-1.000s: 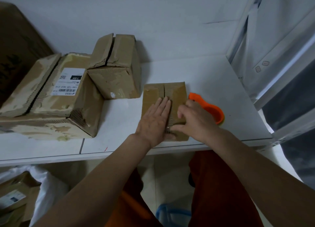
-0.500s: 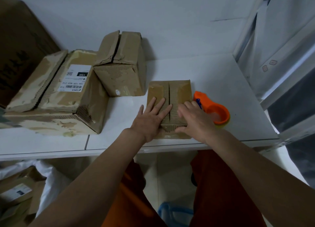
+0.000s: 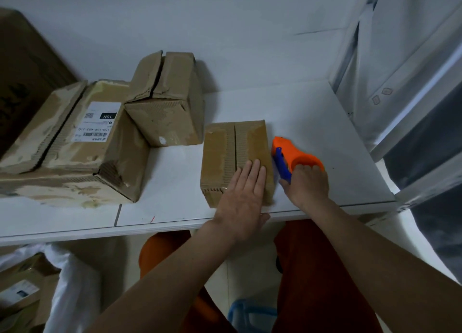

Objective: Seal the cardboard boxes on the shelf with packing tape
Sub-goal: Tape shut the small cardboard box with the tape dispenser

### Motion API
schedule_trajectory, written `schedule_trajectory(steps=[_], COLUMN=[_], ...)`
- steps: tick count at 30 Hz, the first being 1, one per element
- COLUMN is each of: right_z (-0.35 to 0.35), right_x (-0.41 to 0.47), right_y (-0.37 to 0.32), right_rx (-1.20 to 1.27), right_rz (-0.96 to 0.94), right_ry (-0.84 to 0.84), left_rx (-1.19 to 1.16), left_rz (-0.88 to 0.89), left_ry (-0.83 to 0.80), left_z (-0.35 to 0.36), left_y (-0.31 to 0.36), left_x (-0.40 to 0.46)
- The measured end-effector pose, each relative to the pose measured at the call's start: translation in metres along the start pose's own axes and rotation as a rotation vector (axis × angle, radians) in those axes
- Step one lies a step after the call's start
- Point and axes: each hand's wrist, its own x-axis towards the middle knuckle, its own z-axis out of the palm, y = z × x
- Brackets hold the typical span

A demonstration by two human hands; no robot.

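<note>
A small cardboard box (image 3: 225, 147) with its two top flaps closed sits near the front edge of the white shelf (image 3: 175, 207). My left hand (image 3: 242, 200) lies flat on the box's near right part, fingers straight. Just right of the box, my right hand (image 3: 308, 182) grips the orange and blue tape dispenser (image 3: 292, 152), which rests on the shelf beside the box.
A medium box (image 3: 167, 100) with torn flaps stands behind and to the left. A large worn box (image 3: 75, 142) with a white label lies at far left, against a dark carton (image 3: 27, 70). A white cabinet side (image 3: 400, 82) bounds the right. More boxes (image 3: 20, 295) sit below the shelf.
My right hand left the box top and moved right onto the tape dispenser, gripping it. My left hand slid toward the box's near right side and stays flat on it.
</note>
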Motion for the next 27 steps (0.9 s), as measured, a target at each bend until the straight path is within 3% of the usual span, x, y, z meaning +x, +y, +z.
schedule_trajectory(steps=[5, 10, 12, 15, 19, 23, 27], right_z=[-0.003, -0.016, -0.026, -0.054, -0.099, -0.117, -0.128], right_x=[0.010, 0.003, -0.001, -0.009, -0.023, -0.027, -0.031], right_y=[0.008, 0.031, 0.037, 0.045, 0.049, 0.050, 0.047], right_rx=[0.021, 0.296, 0.446, 0.627, 0.713, 0.699, 0.762], right_rz=[0.002, -0.087, -0.143, -0.271, -0.446, -0.568, -0.584], right_ry=[-0.091, 0.024, 0.062, 0.024, -0.120, -0.276, -0.424], left_rx=[0.002, -0.065, -0.304, -0.909, -1.315, -1.610, -1.629], left_rz=[0.006, 0.018, -0.009, -0.190, -0.422, -0.348, -0.166], left_ry=[-0.011, -0.015, 0.010, 0.138, 0.261, 0.159, -0.007], left_z=[0.000, -0.003, -0.010, -0.042, -0.077, -0.088, -0.093], left_y=[-0.003, -0.001, -0.004, -0.014, -0.044, -0.068, -0.082], left_x=[0.000, 0.000, 0.002, 0.009, 0.032, 0.038, 0.021])
